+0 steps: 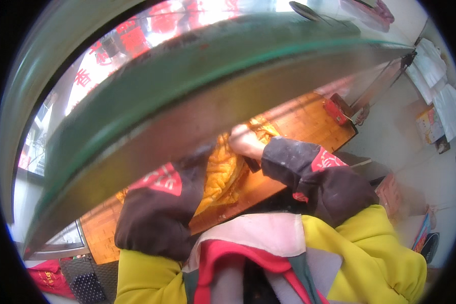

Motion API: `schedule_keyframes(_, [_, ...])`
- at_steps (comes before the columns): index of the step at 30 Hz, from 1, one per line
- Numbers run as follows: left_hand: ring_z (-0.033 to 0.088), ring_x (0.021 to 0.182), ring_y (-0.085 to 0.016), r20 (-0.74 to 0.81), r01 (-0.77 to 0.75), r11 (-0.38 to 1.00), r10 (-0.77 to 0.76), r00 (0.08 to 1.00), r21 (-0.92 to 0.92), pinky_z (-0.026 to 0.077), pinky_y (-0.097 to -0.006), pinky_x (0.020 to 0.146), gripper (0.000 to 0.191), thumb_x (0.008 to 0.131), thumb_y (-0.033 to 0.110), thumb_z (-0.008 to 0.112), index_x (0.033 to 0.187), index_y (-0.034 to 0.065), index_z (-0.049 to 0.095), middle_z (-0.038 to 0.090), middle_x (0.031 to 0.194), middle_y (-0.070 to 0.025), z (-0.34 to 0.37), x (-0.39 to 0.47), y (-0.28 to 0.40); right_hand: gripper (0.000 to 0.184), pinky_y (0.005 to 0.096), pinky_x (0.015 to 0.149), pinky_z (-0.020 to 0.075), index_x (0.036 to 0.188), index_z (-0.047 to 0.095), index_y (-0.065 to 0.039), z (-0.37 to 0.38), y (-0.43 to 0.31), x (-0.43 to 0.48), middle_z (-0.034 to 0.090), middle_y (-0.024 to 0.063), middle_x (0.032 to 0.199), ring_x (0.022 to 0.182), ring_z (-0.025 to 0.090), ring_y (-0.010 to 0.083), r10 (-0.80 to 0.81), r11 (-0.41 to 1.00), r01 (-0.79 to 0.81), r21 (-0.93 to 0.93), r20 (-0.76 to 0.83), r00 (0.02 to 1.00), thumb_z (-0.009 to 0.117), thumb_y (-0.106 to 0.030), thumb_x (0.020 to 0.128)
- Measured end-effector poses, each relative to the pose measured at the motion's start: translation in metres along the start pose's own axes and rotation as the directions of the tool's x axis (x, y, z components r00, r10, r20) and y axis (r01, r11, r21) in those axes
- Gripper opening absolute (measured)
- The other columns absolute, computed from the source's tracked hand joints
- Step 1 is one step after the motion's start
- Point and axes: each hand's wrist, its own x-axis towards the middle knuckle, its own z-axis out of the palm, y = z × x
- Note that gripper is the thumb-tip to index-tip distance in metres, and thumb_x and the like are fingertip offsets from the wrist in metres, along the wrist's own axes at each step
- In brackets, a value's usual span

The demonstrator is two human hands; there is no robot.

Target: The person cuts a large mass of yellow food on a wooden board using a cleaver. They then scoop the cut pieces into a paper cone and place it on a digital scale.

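Note:
A large piece of golden-brown flatbread or fried dough [218, 178], wrinkled on top, lies on the wooden board [266, 186]. My right hand [247, 141] is over it near its upper right part, fingers bent round a dark handle-like thing whose end shows below the fist [252, 164]; what it is cannot be told. My left hand is out of view, behind the glass shelf edge that crosses the picture; only its dark sleeve [159, 212] shows, left of the bread.
A glass shelf with a green edge [250, 70] crosses close above my hands. A red box [336, 110] stands at the board's far right corner. White plastic bags [429, 64] hang at the right. A red bag [51, 277] lies at the lower left.

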Motion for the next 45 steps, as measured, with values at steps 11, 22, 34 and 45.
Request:
schedule_keyframes(11, [0.025,0.13,-0.043,0.215,0.1,0.676,0.087,0.973,-0.73,0.02,-0.0494,0.108,0.052,0.094,0.037,0.036,0.13,0.0003,0.04,0.033,0.138,-0.0243,-0.005,-0.004,0.027,0.032,0.0395,0.063,0.0514,0.106,0.06,0.003,-0.077,-0.028,-0.029,0.062,0.0253,0.08,0.077,0.064,0.028,0.103,0.968,0.01,-0.249,0.436,0.894,0.048,-0.011,0.079])
schedule_keyframes(22, [0.022,0.131,-0.046,0.271,-0.204,0.963,0.246,0.931,-0.175,0.02,-0.0504,0.108,0.041,0.088,0.02,0.04,0.121,-0.0038,0.042,0.027,0.138,-0.0304,0.004,-0.02,0.021,0.024,0.0404,0.071,0.0519,0.088,0.062,0.006,-0.046,-0.018,-0.045,0.063,0.0256,0.087,0.084,0.064,0.036,-0.045,0.998,0.055,-0.044,0.208,0.977,0.052,-0.012,0.076])
schedule_keyframes(34, [0.02,0.132,-0.041,0.391,-0.33,0.941,0.275,0.878,0.08,0.016,-0.0541,0.107,0.049,0.092,0.032,0.038,0.131,0.0021,0.037,0.03,0.138,-0.0258,-0.048,-0.035,0.079,0.038,0.0427,0.083,0.0477,0.111,0.05,0.005,-0.016,0.003,-0.062,0.06,0.0241,0.103,0.098,0.06,0.035,0.093,0.992,-0.065,-0.11,0.267,0.959,0.056,-0.014,0.079])
schedule_keyframes(45, [0.018,0.133,-0.044,0.328,-0.249,0.969,0.234,0.915,0.004,0.021,-0.062,0.103,0.037,0.089,0.028,0.043,0.125,0.0201,0.048,0.028,0.14,-0.0215,-0.034,-0.006,0.056,0.041,0.0423,0.082,0.0473,0.118,0.044,0.005,-0.006,0.016,-0.038,0.061,0.024,0.103,0.098,0.06,0.0353,0.126,0.992,-0.124,-0.027,0.092,0.988,0.05,-0.011,0.08])
